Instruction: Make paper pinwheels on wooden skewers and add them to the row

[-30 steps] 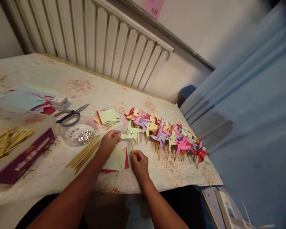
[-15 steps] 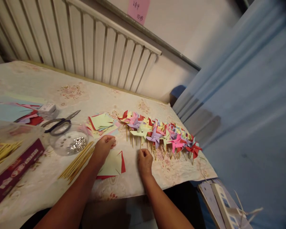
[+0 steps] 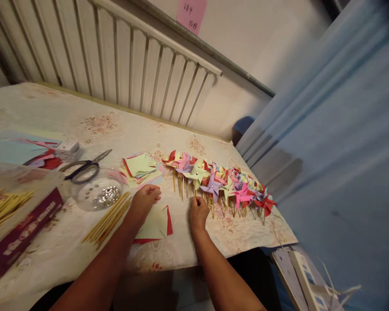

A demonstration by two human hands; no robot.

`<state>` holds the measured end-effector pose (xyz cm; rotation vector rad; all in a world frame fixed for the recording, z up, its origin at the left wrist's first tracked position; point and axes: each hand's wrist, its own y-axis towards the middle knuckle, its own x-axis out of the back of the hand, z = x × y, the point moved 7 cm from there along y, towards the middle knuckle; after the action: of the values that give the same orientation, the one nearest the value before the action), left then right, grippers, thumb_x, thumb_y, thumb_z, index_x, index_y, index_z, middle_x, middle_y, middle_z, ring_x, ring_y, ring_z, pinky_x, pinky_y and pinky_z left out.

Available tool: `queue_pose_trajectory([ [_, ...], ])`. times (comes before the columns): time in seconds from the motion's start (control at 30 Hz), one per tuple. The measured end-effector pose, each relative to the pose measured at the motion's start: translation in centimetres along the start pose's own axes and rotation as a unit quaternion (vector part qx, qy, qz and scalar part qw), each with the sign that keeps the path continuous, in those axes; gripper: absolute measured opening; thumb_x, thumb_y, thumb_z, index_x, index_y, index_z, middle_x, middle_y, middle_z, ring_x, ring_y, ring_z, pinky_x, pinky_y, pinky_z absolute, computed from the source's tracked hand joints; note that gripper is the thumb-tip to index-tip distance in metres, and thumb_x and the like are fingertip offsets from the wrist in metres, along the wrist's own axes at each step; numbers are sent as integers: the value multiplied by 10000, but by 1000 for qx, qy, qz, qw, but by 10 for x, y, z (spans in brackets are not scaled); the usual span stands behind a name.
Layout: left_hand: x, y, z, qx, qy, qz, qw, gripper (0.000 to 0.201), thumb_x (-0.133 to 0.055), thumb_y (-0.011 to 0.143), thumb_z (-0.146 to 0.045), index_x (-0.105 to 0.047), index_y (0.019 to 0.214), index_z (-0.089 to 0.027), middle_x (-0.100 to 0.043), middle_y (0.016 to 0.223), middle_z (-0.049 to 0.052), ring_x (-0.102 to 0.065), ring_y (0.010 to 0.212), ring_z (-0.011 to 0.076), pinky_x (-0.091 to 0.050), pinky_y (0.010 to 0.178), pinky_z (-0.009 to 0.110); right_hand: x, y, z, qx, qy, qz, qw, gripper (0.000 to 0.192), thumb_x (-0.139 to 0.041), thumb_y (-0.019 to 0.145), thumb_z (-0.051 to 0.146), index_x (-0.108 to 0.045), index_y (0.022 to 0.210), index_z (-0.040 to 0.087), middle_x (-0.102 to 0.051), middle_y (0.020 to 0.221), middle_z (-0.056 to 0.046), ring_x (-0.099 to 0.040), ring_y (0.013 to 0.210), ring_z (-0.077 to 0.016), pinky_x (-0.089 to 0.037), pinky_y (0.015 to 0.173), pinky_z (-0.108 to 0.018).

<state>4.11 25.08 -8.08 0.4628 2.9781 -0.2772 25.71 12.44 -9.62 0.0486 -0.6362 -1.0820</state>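
A row of paper pinwheels [image 3: 218,181] on wooden sticks lies on the table [image 3: 116,125], running toward the right edge. My right hand [image 3: 199,212] pinches the stick of a pale green pinwheel [image 3: 196,172] at the left end of that row. My left hand [image 3: 145,199] rests with loosely curled fingers on a pale green and red cut paper square [image 3: 154,223] and holds nothing. A loose bundle of wooden sticks [image 3: 107,219] lies just left of my left forearm.
A clear bowl of silver pins [image 3: 97,192], scissors [image 3: 84,166] and a stack of cut paper squares [image 3: 140,167] lie beyond my left hand. A box of sticks [image 3: 9,220] and coloured sheets [image 3: 19,149] sit far left. A radiator [image 3: 116,60] stands behind, a blue curtain [image 3: 337,151] right.
My right hand carried the pale green pinwheel right and laid it against the row's left end. My left hand let go of it and dropped onto the cut paper square.
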Motion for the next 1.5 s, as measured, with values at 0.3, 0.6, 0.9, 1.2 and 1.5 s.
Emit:
queue_pose_trajectory([
  [0.3, -4, -3, 1, 12, 6, 16, 1000, 308, -655, 644, -414, -592, 796, -154, -632, 753, 22, -580, 693, 148, -450, 687, 275, -6, 5, -5, -5, -38, 0, 999, 263, -485, 792, 309, -701, 738, 170, -697, 712, -60, -588, 675, -204, -399, 687, -289],
  [0.6, -4, -6, -2, 6, 11, 22, 1000, 314, -645, 646, -421, -593, 794, -150, -624, 762, 22, -580, 693, 148, -449, 693, 280, -5, 5, -4, -13, -64, -13, 998, 232, -488, 789, 283, -677, 709, 176, -687, 692, -62, -581, 655, -210, -388, 678, -299],
  [0.9, -3, -3, 2, 13, 9, 19, 1000, 332, -649, 636, -443, -594, 792, -155, -641, 761, 27, -589, 691, 148, -452, 685, 275, -4, 5, -3, -8, -91, -25, 995, 174, -493, 769, 243, -639, 690, 189, -661, 656, -48, -560, 621, -203, -368, 648, -293],
  [1.2, -2, -4, -1, 8, 5, 13, 1000, 305, -649, 641, -414, -605, 793, -153, -652, 758, 26, -596, 691, 144, -460, 692, 272, -3, 6, 1, 4, -108, -28, 994, 171, -476, 761, 220, -615, 663, 197, -639, 623, -35, -541, 600, -196, -352, 636, -288],
  [1.5, 3, 1, 4, 18, -5, -9, 1000, 314, -670, 624, -402, -610, 809, -155, -676, 755, 31, -610, 670, 145, -458, 667, 267, 0, 4, 1, 8, -104, -39, 994, 175, -468, 756, 225, -616, 664, 198, -635, 623, -28, -539, 600, -189, -359, 629, -282],
])
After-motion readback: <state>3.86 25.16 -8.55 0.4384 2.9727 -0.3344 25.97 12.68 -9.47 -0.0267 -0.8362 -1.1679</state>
